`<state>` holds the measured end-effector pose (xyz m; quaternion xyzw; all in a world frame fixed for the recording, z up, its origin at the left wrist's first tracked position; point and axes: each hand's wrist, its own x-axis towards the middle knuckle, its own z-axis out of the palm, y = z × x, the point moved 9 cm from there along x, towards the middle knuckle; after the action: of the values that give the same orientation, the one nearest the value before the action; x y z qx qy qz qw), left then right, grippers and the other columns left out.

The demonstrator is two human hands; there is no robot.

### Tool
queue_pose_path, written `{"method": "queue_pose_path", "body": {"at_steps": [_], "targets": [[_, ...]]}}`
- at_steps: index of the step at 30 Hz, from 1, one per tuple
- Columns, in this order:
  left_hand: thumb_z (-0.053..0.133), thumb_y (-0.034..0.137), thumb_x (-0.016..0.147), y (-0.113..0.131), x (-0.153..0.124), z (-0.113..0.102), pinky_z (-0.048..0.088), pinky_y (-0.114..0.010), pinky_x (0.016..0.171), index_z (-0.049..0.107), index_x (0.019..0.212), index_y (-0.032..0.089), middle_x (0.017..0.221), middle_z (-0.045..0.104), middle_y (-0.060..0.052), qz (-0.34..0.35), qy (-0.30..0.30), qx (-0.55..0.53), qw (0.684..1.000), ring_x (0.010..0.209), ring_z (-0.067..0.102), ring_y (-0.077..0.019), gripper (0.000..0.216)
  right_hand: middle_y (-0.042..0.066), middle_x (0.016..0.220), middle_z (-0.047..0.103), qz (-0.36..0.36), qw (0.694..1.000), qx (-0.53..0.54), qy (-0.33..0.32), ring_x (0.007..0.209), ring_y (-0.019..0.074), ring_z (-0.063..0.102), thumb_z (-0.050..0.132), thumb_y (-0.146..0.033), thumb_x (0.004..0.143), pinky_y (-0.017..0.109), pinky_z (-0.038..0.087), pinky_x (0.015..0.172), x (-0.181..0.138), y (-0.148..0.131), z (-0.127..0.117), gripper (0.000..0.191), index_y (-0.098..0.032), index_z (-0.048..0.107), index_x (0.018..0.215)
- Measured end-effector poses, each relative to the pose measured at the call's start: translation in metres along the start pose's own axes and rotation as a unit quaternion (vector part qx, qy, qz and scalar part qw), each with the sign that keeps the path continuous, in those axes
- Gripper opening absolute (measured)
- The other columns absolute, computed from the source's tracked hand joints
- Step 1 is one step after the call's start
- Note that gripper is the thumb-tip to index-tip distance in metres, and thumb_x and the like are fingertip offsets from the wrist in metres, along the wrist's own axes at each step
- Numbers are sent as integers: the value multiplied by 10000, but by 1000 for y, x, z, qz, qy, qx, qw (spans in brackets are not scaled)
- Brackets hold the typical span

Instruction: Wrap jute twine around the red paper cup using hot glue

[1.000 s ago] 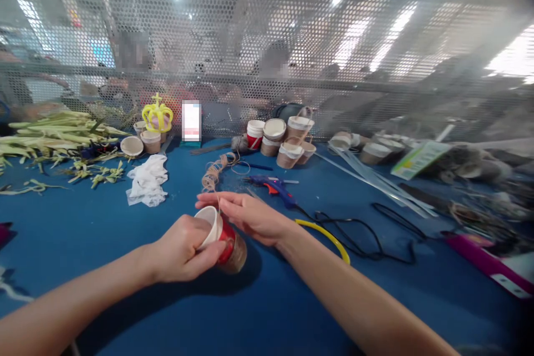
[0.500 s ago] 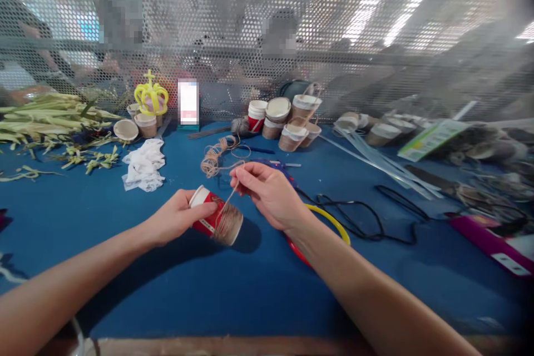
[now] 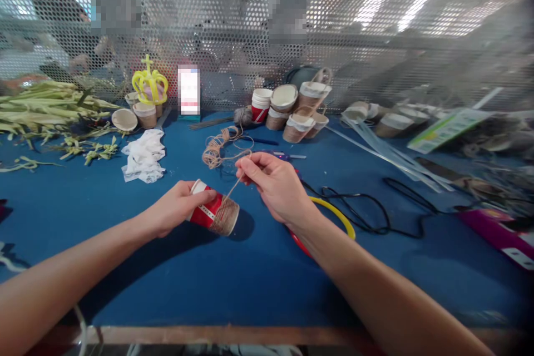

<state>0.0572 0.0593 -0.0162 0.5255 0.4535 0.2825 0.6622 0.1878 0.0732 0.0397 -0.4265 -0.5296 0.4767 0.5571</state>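
My left hand (image 3: 177, 208) is closed around a red and white paper cup (image 3: 204, 212), tilted with its mouth to the upper left. Brown twine is wound around the cup's lower part. From these turns a taut length of twine (image 3: 232, 189) runs up to my right hand (image 3: 271, 181), which pinches it between thumb and fingertips. Just beyond the right hand lies a loose coil of the same twine (image 3: 214, 150). Under the right wrist, partly hidden, are scissors (image 3: 342, 214) with yellow and red handles.
Twine-wrapped cups (image 3: 298, 127) and a red cup stack (image 3: 261, 104) stand at the back. White cloth (image 3: 145, 156), pale husks (image 3: 50, 100) and a yellow crown (image 3: 150, 86) lie left. Clear sticks (image 3: 387, 150), black cable (image 3: 377, 228) and a purple box (image 3: 494, 233) are right. Perforated metal (image 3: 233, 22) rises behind.
The view has shifted slightly, with the table's front edge showing more. My right hand still draws the twine, and the cup is turned a little in my left hand.
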Motion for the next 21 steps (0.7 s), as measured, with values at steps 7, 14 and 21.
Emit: {"method": "queue_pose_path", "body": {"at_steps": [7,14,21], "targets": [[556,349,715,6,-3,5,294,-184,463,539,669,118,538,492,40,49,-17,51,997,466,380,-59,236,-23,599,597,3,999,-38,5,562,83,523,611,-302,702,247,422,580,2,3,-1,142,-163,587,683],[550,373,722,7,-6,10,316,-180,466,535,668,126,563,494,36,79,-42,58,994,484,384,-63,253,-28,583,587,16,997,-73,1,531,76,495,595,-263,714,238,403,554,3,8,0,118,-165,578,650],[553,390,731,7,-10,12,387,-199,527,584,745,119,627,548,4,90,-54,51,993,537,444,-85,273,-30,576,575,45,995,-87,-10,539,77,486,582,-262,724,231,387,550,1,13,2,124,-162,570,652]]}}
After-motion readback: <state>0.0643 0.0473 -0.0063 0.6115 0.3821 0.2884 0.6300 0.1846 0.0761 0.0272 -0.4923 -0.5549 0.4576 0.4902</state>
